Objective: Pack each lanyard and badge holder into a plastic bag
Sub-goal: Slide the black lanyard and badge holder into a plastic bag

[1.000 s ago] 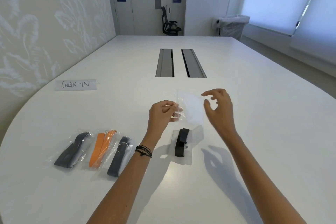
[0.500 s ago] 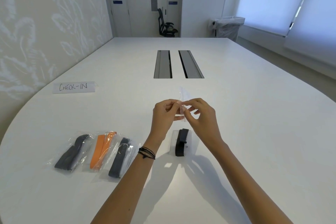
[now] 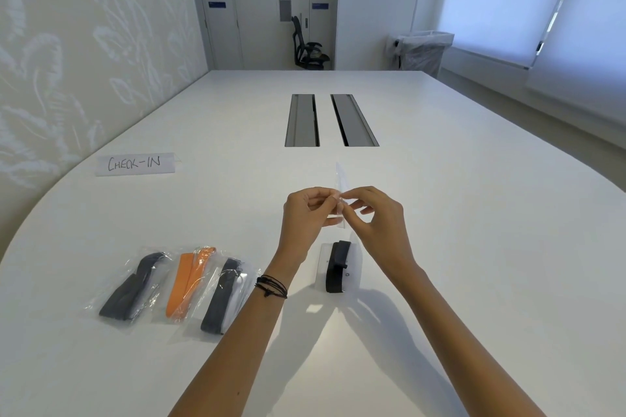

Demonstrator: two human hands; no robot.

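A clear plastic bag (image 3: 341,178) is pinched at its lower edge by both my left hand (image 3: 306,213) and my right hand (image 3: 376,217), held above the white table (image 3: 474,247). Its top sticks up edge-on between my fingertips. Just below my hands lies a folded black lanyard (image 3: 335,267) on a clear badge holder (image 3: 354,267), loose on the table. To the left lie three packed bags: a dark grey lanyard (image 3: 130,288), an orange lanyard (image 3: 188,281) and another dark grey lanyard (image 3: 222,294).
A paper sign reading CHECK-IN (image 3: 134,163) lies at the far left. Two grey cable slots (image 3: 330,120) run down the table's middle. Beyond the table stand an office chair (image 3: 310,49) and a lined bin (image 3: 423,51).
My right hand came in from the right and closed on the bag next to my left hand. The bag turned from flat-on to edge-on.
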